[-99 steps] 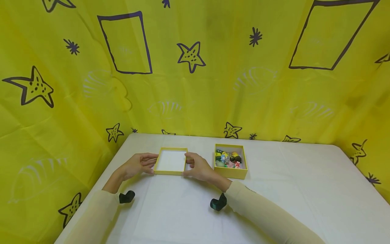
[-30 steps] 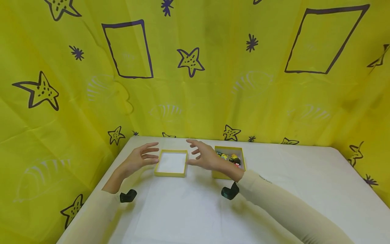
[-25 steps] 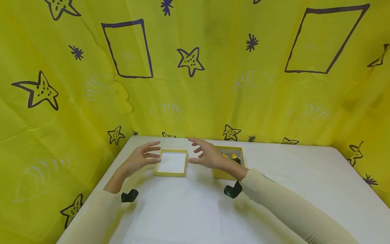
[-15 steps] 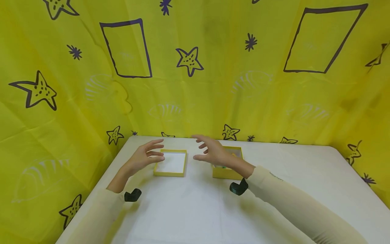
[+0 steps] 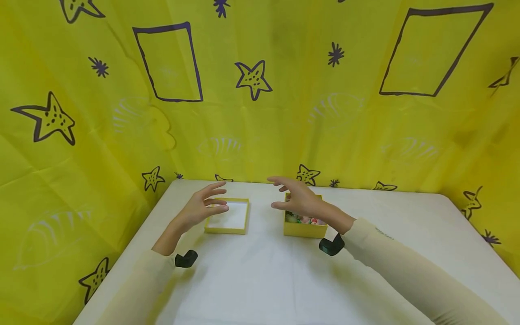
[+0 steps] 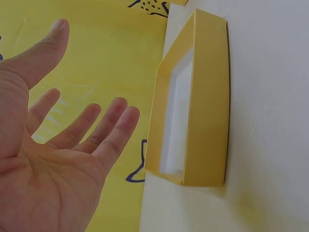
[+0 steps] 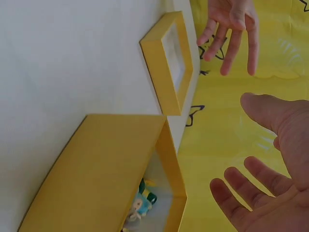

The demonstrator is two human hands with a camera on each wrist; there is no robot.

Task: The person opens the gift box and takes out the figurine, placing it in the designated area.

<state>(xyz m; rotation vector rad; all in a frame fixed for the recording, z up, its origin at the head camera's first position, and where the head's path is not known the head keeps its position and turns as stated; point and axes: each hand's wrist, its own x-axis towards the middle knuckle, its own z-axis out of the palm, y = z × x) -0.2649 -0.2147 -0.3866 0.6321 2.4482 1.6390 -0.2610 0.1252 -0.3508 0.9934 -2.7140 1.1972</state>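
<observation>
A shallow yellow box lid (image 5: 225, 230), white inside, lies hollow side up on the table. My left hand (image 5: 201, 205) hovers above its left part with fingers spread, holding nothing; the left wrist view shows the lid (image 6: 207, 101) apart from the fingers. To the right stands a deeper yellow box (image 5: 304, 231) with several small colourful figurines (image 5: 306, 220) inside. Over that box floats my right hand (image 5: 302, 198), fingers loosely extended and free of any object, hiding part of the contents. A blue and white figurine (image 7: 140, 205) shows inside the box in the right wrist view.
A white cloth covers the table (image 5: 252, 280). Behind and at both sides hangs a yellow curtain (image 5: 284, 126) with starfish drawings. Dark wrist-worn devices sit on the left wrist (image 5: 186, 258) and the right wrist (image 5: 331, 244).
Both hands earlier held the lid by its sides, then let go and rose. Since then both have drifted right, the left over the lid and the right over the box. Lid and box stay in place.
</observation>
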